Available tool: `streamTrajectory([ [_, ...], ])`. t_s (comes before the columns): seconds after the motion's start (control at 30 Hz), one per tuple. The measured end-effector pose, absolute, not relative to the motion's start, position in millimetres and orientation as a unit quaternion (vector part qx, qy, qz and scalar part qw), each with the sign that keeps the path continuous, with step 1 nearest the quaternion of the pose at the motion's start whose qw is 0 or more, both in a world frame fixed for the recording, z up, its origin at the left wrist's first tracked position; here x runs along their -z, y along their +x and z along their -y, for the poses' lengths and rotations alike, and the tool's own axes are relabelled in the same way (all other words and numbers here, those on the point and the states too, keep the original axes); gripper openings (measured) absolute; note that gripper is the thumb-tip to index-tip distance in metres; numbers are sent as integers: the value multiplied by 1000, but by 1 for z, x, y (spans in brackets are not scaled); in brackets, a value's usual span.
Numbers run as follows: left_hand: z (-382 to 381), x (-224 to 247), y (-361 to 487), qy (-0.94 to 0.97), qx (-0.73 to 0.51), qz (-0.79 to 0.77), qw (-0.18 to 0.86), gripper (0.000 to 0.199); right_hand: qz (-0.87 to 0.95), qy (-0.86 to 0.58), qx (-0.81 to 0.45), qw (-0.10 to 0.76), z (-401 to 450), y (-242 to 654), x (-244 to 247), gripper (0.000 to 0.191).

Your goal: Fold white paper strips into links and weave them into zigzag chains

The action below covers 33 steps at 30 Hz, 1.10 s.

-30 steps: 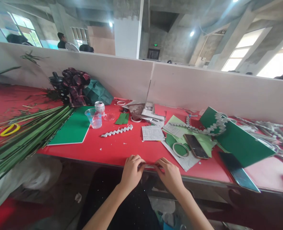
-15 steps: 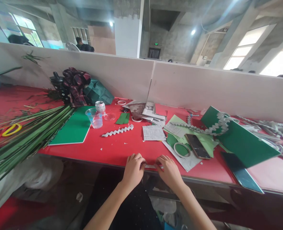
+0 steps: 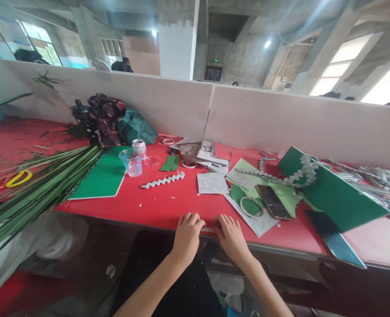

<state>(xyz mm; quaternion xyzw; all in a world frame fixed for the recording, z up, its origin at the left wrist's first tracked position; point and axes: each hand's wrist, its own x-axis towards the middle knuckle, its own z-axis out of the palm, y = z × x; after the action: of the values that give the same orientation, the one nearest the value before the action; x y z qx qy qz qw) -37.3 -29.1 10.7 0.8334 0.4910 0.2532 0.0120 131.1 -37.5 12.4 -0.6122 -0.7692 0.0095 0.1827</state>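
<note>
Near the front edge of the red table, my left hand and my right hand are close together with fingers curled. A narrow white paper strip shows in the gap between them, and both hands pinch it at its ends. My fingers hide most of it. Beyond my left hand lies a zigzag folded paper chain. A square of printed paper is just past the hands. To the right of my right hand are a roll of tape and a phone.
Left are long green leaves, yellow-handled scissors, a green board, a plastic cup and a can. A longer paper chain rests against another green board at right. A white partition stands behind.
My left hand has turned slightly and shifted a little right, its fingers closing further over the strip. My right hand has barely moved. The view has shifted slightly.
</note>
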Motion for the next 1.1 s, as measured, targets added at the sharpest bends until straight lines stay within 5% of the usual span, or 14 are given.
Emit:
streamTrajectory([
  [0.43,55,16,-58,855,-160,-458,-181,58,755,-619,-20,215,35,137,-9,10],
  [1.1,58,34,-43,818,-181,-513,-188,56,718,-650,51,243,38,90,-7,17],
])
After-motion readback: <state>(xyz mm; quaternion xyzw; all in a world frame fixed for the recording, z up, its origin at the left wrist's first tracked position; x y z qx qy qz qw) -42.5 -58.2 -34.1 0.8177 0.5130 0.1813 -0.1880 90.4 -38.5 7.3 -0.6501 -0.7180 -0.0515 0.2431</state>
